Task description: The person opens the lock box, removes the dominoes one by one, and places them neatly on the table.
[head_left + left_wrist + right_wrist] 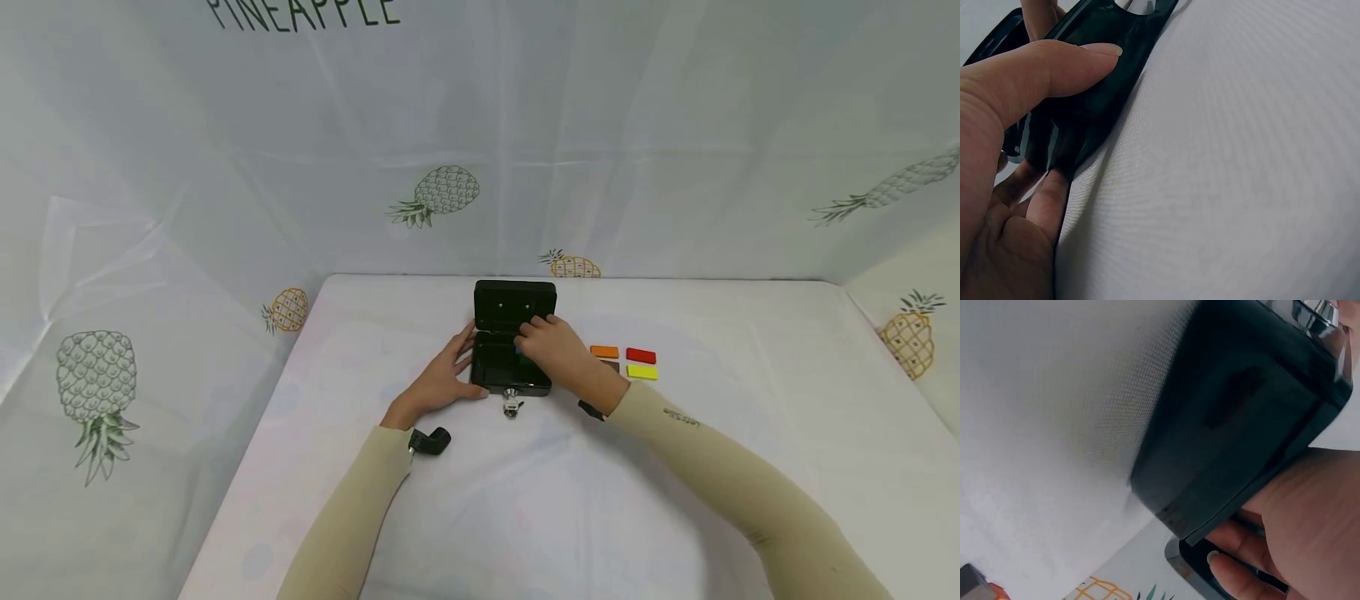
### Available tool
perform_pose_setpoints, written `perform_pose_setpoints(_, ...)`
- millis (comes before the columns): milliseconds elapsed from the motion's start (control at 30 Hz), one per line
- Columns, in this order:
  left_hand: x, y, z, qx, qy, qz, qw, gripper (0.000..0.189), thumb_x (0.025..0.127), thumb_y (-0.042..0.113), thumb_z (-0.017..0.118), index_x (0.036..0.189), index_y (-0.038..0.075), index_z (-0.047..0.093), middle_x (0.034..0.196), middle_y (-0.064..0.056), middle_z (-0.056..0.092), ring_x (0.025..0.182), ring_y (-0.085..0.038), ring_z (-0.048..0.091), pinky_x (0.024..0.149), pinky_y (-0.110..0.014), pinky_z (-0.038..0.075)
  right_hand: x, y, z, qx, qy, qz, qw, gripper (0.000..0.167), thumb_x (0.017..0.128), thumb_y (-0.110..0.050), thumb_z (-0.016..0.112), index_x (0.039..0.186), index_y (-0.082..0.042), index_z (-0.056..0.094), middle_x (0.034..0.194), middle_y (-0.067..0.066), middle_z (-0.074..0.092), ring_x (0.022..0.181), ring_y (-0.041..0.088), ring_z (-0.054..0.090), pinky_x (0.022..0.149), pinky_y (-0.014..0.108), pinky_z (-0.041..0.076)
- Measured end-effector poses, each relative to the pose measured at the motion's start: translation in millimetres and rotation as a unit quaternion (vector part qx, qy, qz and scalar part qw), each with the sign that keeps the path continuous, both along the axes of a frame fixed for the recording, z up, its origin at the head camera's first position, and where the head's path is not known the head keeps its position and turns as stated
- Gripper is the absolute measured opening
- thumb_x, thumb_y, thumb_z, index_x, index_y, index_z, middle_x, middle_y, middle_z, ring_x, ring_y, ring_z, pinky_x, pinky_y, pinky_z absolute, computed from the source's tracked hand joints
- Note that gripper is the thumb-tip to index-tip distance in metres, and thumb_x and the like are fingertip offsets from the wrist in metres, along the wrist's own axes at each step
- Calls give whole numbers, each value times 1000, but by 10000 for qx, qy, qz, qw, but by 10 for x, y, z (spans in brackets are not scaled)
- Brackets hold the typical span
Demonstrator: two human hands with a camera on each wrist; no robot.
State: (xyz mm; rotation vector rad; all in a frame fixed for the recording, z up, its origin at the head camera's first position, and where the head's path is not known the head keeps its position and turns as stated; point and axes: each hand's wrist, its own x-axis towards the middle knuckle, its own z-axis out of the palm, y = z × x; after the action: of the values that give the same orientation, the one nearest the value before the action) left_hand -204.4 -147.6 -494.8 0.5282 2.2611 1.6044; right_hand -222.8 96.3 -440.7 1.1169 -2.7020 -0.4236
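Note:
A black cash box (491, 358) stands on the table with its lid (515, 304) raised. My left hand (442, 379) holds its front left corner; in the left wrist view the thumb (1075, 65) lies on the front wall and the fingers run along the side. My right hand (555, 350) reaches over the right wall into the box. A bit of a blue block (519, 350) shows under its fingers, mostly hidden. In the right wrist view, those fingers (1241, 575) are curled inside, behind the wall. A silver lock (511, 402) hangs at the box's front.
To the right of the box lie an orange block (604, 352), a red block (641, 356), a yellow block (642, 372) and a brown block (615, 366) partly behind the right hand. A pale cloth (712, 350) covers the table, and a pineapple-print curtain (637, 192) hangs behind it.

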Motion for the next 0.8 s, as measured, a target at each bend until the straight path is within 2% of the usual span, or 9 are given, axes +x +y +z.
perform_pose_setpoints(200,-13,-5,-24,35,17,-1,10000,122,83,-6,86,172,19,7,173,-15,20,162,-29,21,130,-40,30,4,-29,4,28,114,148,9998,25,87,-10,87,111,-13,79,107,5,77,98,25,69,77,36,59)
perform_pose_setpoints(467,-19,-3,-39,62,-1,-17,10000,123,82,-8,86,172,19,7,173,-14,21,162,-27,21,130,-38,30,-18,-35,26,-38,-236,-13,9997,32,85,-10,90,115,-14,80,109,4,79,99,24,70,81,37,64)
perform_pose_setpoints(667,-16,-3,-27,71,7,-50,10000,123,82,-8,86,172,19,6,172,-13,21,161,-26,22,130,-36,30,-34,-11,-41,-243,-301,0,9993,19,90,-16,86,109,-13,81,102,4,79,94,24,68,77,36,63)
perform_pose_setpoints(800,-11,0,-19,103,28,-22,9999,122,82,-7,86,172,19,7,172,-14,23,161,-27,22,130,-37,30,-31,-4,-51,-398,-336,105,9986,18,91,-14,85,108,-12,81,102,5,79,93,24,69,77,37,64)
